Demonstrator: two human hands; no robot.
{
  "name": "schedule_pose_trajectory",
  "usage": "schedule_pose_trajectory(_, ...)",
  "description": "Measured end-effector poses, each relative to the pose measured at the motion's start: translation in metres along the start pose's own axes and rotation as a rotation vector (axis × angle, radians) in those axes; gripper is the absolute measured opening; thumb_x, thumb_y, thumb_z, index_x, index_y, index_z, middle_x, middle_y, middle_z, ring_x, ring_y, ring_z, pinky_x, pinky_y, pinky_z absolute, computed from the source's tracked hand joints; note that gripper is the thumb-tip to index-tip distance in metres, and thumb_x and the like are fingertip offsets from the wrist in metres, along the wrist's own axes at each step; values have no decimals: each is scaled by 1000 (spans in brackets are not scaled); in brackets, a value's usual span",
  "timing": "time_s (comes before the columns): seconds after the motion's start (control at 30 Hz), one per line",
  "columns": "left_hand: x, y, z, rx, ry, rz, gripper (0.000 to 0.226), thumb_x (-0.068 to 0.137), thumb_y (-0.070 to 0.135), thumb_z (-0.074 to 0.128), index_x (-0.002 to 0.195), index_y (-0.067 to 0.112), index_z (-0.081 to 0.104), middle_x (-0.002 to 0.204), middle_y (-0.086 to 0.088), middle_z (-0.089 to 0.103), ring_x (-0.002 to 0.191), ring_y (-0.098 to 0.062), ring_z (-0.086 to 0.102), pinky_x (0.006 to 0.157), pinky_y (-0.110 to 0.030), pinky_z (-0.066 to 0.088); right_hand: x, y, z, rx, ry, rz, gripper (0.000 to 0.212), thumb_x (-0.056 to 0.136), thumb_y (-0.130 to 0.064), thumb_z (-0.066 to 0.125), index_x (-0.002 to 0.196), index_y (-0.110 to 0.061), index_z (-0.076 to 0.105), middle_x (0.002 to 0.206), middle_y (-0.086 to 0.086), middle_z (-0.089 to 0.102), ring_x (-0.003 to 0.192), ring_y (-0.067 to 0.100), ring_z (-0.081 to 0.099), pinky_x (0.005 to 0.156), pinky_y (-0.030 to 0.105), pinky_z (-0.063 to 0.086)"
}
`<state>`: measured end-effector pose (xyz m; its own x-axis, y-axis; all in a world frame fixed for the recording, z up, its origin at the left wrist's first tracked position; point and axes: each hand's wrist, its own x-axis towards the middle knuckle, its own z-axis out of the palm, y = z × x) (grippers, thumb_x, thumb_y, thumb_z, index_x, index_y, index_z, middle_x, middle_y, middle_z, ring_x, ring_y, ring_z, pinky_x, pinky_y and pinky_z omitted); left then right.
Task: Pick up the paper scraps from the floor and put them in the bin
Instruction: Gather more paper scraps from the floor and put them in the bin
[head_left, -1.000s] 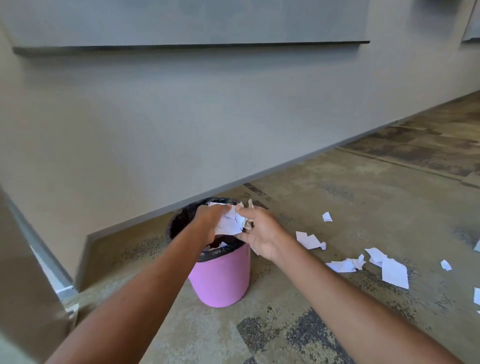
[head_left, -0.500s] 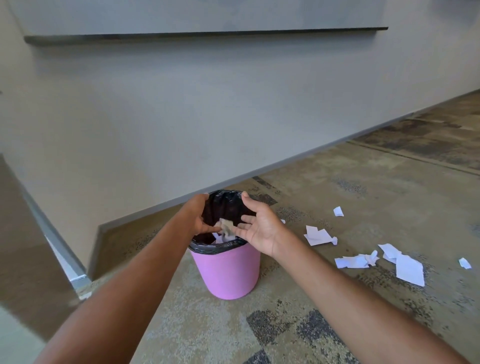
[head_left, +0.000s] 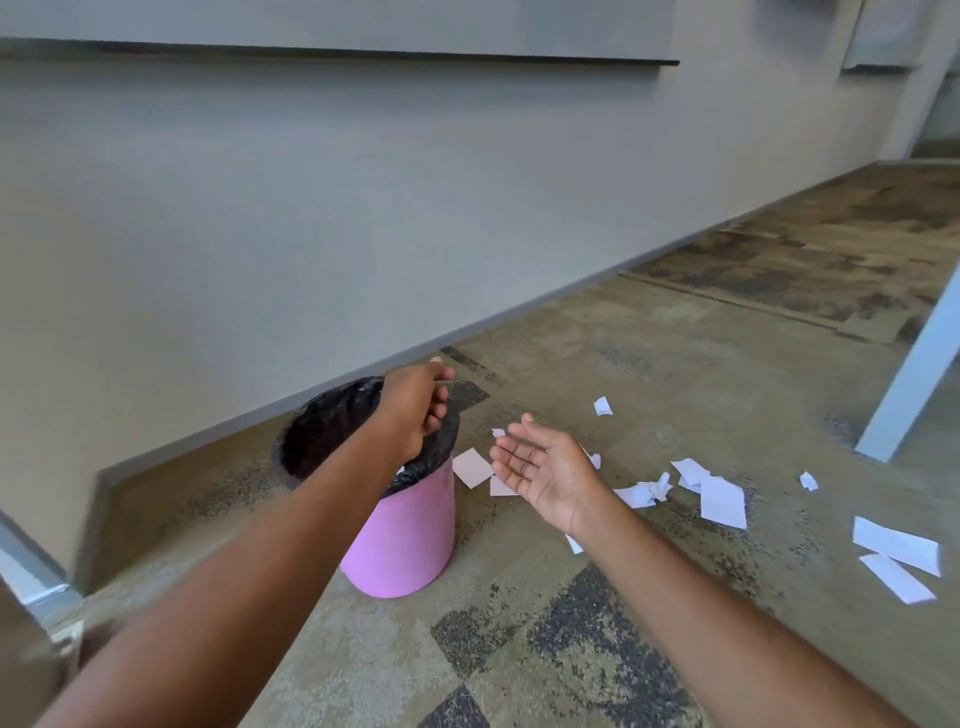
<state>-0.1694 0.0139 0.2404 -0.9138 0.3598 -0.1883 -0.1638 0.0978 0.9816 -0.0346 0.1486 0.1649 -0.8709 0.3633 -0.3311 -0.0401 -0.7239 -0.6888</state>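
Looking down at the floor (head_left: 675, 374), we see the paper scraps (head_left: 722, 501) lying loose from about 2 to 4 o'clock of the pink bin (head_left: 400, 540), which has a black liner (head_left: 332, 431). One square scrap (head_left: 471, 467) lies just beside the bin at 3 o'clock. A crumpled scrap (head_left: 644, 492) and two long strips (head_left: 896, 545) lie further out on the same side.

Our left hand (head_left: 415, 410) hangs over the mouth of the bin, its fingers (head_left: 434, 421) loosely curled, with nothing visible between them. Our right hand (head_left: 545, 467) is palm up above the floor, its fingers (head_left: 511, 457) straight and a little apart, and it is empty.

We judge the paper to be very light, thin and easy to bend, so breaking is no concern. The flat pieces probably lie close against the floor and may be hard to get under. It is better to pinch them at a raised edge or corner, or to press and slide several together. The crumpled one offers a hold almost anywhere. Such light scraps can flutter aside, so we should release them low inside the liner.
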Motion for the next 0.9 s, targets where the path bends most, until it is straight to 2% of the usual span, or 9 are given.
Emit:
schedule_pose_trajectory(0.17,-5,-24,80,123,-177,33,27,106,34,57,93,15,72,61,1,54,44,-13,44,40,-22,29,-2,-9,-88,-12,201,-9,22,100,-15,69,115,-1,68,101,17,72,91,29,71,83,39,62)
schedule_pose_trajectory(0.27,1,-56,120,230,-247,28,29,107,31,57,89,13,71,61,-1,57,42,-14,46,41,-20,31,2,-9,-141,-29,327,-17,17,101,-14,67,114,-2,66,95,15,70,86,26,70,79,36,62)
schedule_pose_trajectory(0.37,10,-96,142,322,-300,-15,19,103,23,61,90,12,69,71,-7,65,45,-17,53,43,-21,36,6,-5,-186,-46,422,-31,16,104,-12,61,115,-2,65,94,15,69,86,26,68,75,35,60)
schedule_pose_trajectory(0.47,17,-137,155,399,-346,-38,15,97,22,65,101,9,70,86,-10,72,63,-22,64,54,-27,49,12,-2,-220,-77,497,-36,21,106,-9,57,123,1,65,98,17,70,89,29,69,75,37,59)
schedule_pose_trajectory(0.57,27,-176,166,565,-355,24,20,88,29,73,103,17,68,96,-6,72,85,-23,68,73,-38,57,18,5,-240,-133,535,-26,20,106,-6,57,122,1,65,102,19,71,92,30,70,75,38,60)
schedule_pose_trajectory(0.67,38,-211,177,742,-366,126,45,87,36,82,124,17,66,120,-5,67,108,-23,63,86,-32,48,24,14,-252,-237,557,-20,20,100,1,62,120,1,67,107,23,72,94,31,71,79,39,62)
schedule_pose_trajectory(0.73,45,-230,183,862,-391,202,65,80,44,85,136,19,63,135,-5,65,126,-26,60,98,-34,49,27,21,-257,-337,560,-23,18,99,2,64,116,-3,69,111,25,73,95,29,72,82,41,64)
schedule_pose_trajectory(0.83,61,-268,192,985,-426,262,91,65,68,74,147,34,50,152,1,56,142,-27,50,108,-47,49,35,31,-264,-538,517,-44,27,97,-1,68,121,-12,68,119,13,72,106,22,71,90,41,64)
schedule_pose_trajectory(0.9,62,-283,196,1143,-410,265,98,74,66,72,158,32,36,163,1,42,150,-25,37,114,-49,41,45,39,-268,-678,473,-66,34,97,-7,71,129,-17,64,122,3,69,109,18,68,92,39,62)
